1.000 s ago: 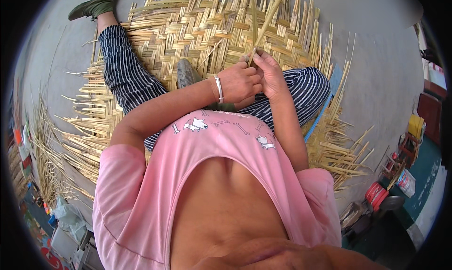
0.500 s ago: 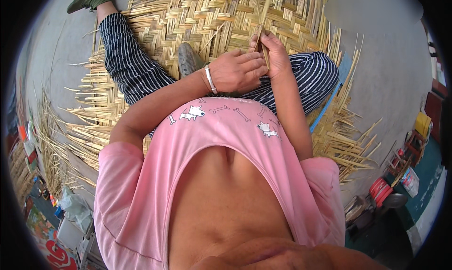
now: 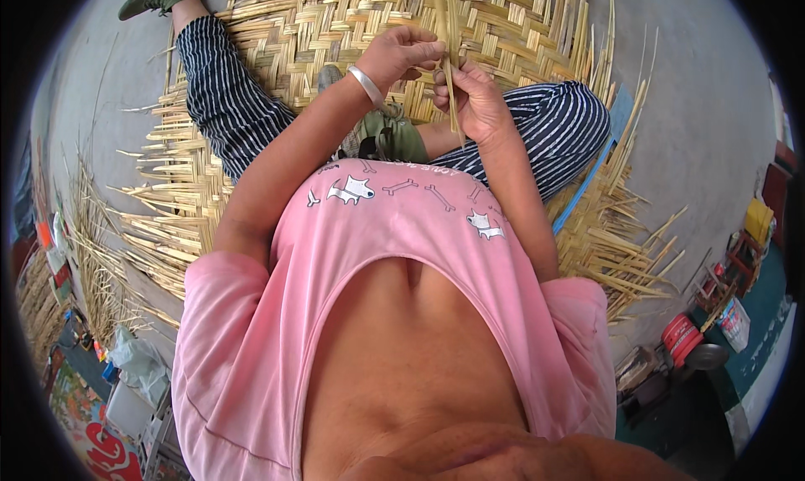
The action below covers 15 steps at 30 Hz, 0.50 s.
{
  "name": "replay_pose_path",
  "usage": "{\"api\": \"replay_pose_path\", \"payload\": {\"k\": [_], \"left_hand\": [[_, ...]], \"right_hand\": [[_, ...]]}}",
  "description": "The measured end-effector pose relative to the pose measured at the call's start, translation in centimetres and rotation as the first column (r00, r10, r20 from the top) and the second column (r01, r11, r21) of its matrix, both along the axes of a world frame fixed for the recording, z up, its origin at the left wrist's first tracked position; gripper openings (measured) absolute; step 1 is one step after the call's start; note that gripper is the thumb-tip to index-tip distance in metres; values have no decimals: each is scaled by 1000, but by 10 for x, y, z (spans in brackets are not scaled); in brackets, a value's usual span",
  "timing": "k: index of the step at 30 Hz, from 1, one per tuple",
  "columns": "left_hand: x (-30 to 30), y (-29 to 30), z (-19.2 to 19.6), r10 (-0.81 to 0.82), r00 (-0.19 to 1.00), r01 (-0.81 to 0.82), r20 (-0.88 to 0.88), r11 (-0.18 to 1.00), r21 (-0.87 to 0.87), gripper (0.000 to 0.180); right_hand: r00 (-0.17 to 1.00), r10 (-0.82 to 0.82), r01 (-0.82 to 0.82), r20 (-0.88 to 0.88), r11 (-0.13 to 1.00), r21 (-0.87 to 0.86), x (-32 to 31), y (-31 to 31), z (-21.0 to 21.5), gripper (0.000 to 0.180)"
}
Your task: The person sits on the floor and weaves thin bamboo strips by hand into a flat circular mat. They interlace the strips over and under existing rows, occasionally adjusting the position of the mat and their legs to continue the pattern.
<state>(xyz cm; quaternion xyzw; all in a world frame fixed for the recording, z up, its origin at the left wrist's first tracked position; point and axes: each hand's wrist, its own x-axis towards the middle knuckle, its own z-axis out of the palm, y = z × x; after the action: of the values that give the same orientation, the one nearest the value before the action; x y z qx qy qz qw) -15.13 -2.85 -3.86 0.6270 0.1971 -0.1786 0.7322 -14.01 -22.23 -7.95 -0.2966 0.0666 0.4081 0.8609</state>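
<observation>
Flat straw-coloured split strips (image 3: 454,28) stand between my hands, above the woven mat (image 3: 344,20). My right hand (image 3: 476,99) grips them low down, fingers curled and thumb pressed on them; the loose lower end hangs below its fist. My left hand (image 3: 402,55), with a silver bracelet (image 3: 366,87) at the wrist, pinches the strips a little higher from the other side. Both hands are close together but apart. The upper ends of the strips run past the top edge of the picture.
I sit on the mat with my legs in striped trousers (image 3: 222,104) spread. Loose strip ends (image 3: 151,238) stick out along its sides. A blue strip (image 3: 584,183) lies by my right knee. A red container (image 3: 680,340) and household items stand at far right; bundled stalks (image 3: 92,288) lie at left.
My left hand has moved up and away from my right hand, which it partly covered before, and now pinches the strips. My right hand has shifted slightly nearer to me.
</observation>
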Motion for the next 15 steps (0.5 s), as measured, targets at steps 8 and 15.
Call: {"api": "replay_pose_path", "payload": {"k": [8, 15], "left_hand": [[-2, 13, -31, -35, 999, 39, 29, 989, -142, 19], [-6, 0, -18, 39, 948, -104, 315, 976, 190, 19]], "right_hand": [[996, 56, -41, 69, 979, -199, -8, 6, 8, 16], [948, 108, 33, 299, 903, -429, -11, 10, 8, 12]]}}
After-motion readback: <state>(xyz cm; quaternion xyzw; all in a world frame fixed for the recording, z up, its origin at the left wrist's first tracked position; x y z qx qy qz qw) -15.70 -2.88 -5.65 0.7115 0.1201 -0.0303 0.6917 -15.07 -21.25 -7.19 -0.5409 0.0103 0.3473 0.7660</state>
